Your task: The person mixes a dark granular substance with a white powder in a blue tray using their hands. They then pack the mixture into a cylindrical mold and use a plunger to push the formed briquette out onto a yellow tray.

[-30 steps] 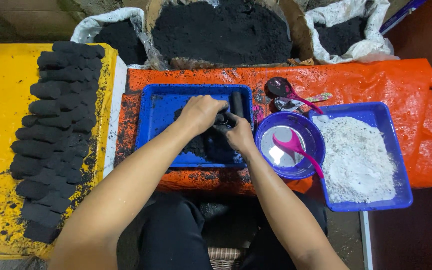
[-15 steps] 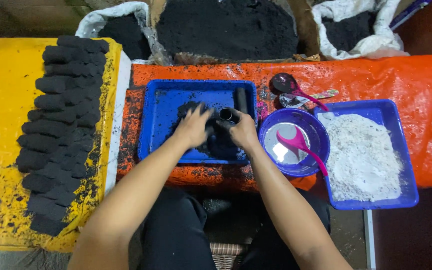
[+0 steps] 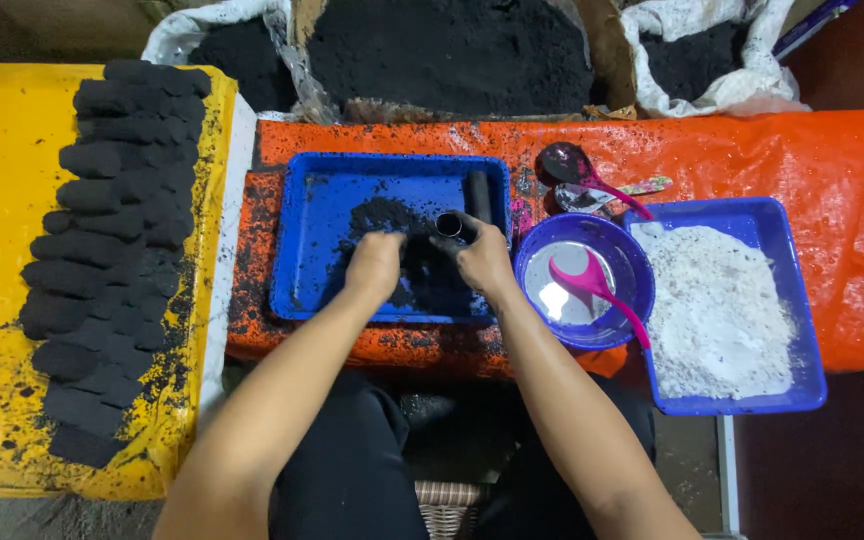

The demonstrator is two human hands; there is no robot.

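Note:
A blue tray (image 3: 317, 215) on the orange sheet holds a heap of black powder (image 3: 382, 215). My right hand (image 3: 484, 262) grips a short black tube (image 3: 449, 226) that stands tilted in the tray, its open mouth up. My left hand (image 3: 374, 266) is closed over a pinch of the black powder just left of the tube. A black cylinder (image 3: 478, 195) lies along the tray's right wall.
Rows of black pressed blocks (image 3: 112, 230) lie on the yellow sheet at left. A purple bowl (image 3: 582, 285) with a pink spoon (image 3: 592, 290) and a blue tray of white powder (image 3: 717, 310) sit at right. Sacks of black powder (image 3: 452, 55) stand behind.
My left hand has come off the tube's top and dropped toward me into the powder, fingers closing. My right hand still holds the tube.

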